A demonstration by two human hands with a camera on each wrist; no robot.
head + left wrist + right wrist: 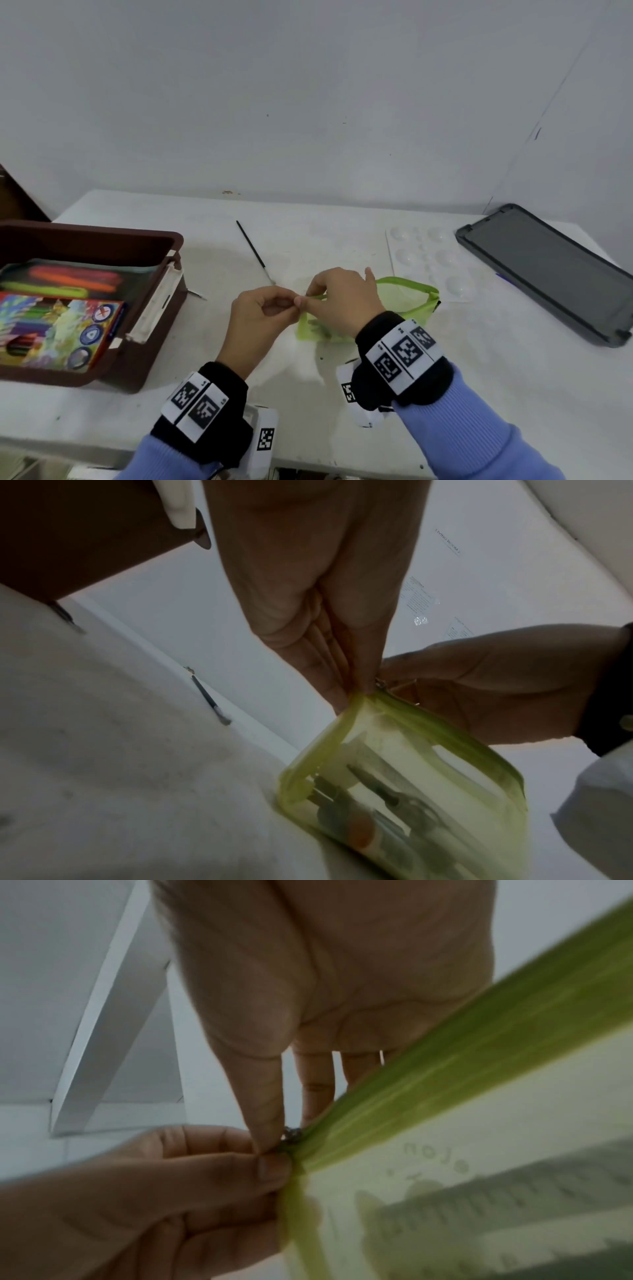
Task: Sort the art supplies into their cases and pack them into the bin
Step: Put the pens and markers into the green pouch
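The pouch (407, 301), tools showing inside, lies on the table (308, 240) right of the bin (102, 240), its corner pinched by the left hand (263, 315) to brace it while the right hand (346, 301) pinches the zip pull (291, 1134), apparently working the zip.

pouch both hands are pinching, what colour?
Lime green trim with translucent sides, the pouch shows best in the left wrist view.

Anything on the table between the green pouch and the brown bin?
Nothing visible blocks it. The green pouch, pinched by both hands, has bare table between it and the brown bin; the black paintbrush lies further back.
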